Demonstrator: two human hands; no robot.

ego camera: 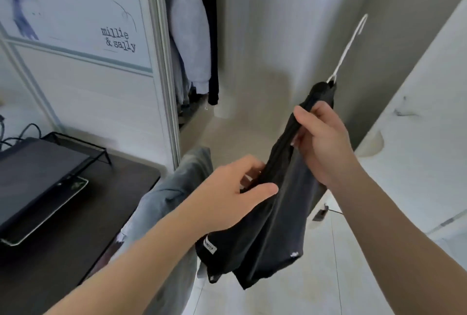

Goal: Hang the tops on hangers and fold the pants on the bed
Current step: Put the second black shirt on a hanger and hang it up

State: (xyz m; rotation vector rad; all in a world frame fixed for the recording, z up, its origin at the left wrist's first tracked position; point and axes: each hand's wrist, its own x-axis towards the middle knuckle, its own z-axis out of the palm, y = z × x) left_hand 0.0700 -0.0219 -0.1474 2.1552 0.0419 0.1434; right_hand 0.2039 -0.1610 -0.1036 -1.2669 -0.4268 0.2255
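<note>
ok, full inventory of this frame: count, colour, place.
black top: 1, black, on the hanger, centre, held by both hands
hanger: 1, white, hook sticking out above the top
grey garment: 1, light grey, under the left forearm
hanging clothes: at least 2, grey and dark, in the open wardrobe
wardrobe door: 1, white with blue print, upper left
screen: 1, dark, on the desk, left
wire stand: 1, black, behind the screen
desk: 1, dark brown, lower left
left hand: 1, pinches the top's edge
right hand: 1, grips the top near the hook
</note>
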